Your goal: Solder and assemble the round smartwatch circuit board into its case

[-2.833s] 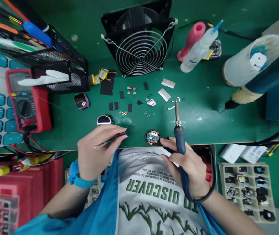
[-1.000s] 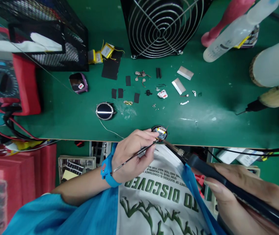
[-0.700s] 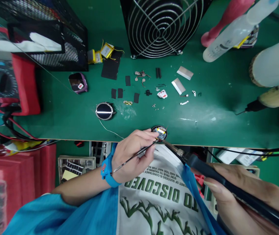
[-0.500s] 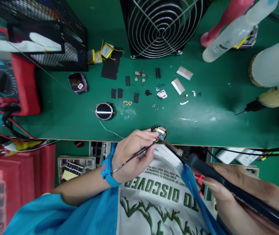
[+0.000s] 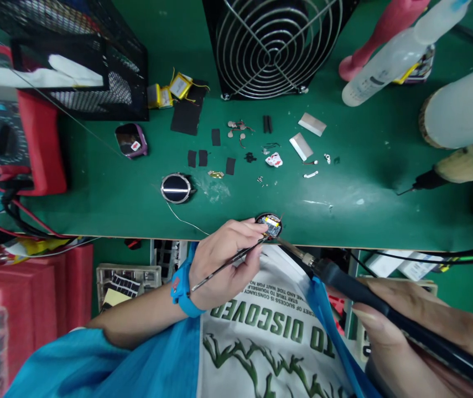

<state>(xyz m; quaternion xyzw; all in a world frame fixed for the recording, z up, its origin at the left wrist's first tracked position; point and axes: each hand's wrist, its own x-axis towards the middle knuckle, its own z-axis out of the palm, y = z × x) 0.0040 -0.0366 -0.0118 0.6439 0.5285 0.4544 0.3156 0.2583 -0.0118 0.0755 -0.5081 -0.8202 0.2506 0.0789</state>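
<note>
At the table's front edge lies a small round circuit board assembly [image 5: 270, 225] in a dark case, with a yellow-edged part on it. My left hand [image 5: 225, 260] is closed round thin dark tweezers [image 5: 223, 269], whose tip is at the board's lower edge. Its fingertips touch the left side of the assembly. My right hand [image 5: 422, 331] grips the dark handle of a soldering iron [image 5: 344, 284]. The iron's tip points at the lower right rim of the assembly; whether it touches cannot be made out. A blue wristband [image 5: 184, 287] is on my left wrist.
A round watch face part [image 5: 177, 188] and a purple watch [image 5: 131, 141] lie left. Small parts, black pads and batteries [image 5: 180, 87] are scattered behind. A fan [image 5: 273, 55] stands at the back, a red multimeter [image 5: 37, 138] far left, bottles [image 5: 381, 66] and an electric screwdriver [image 5: 447, 168] right.
The soldering iron's tip has shifted slightly to the right, away from the tweezers' tip, along with my right hand. My left hand and the board assembly stay in place.
</note>
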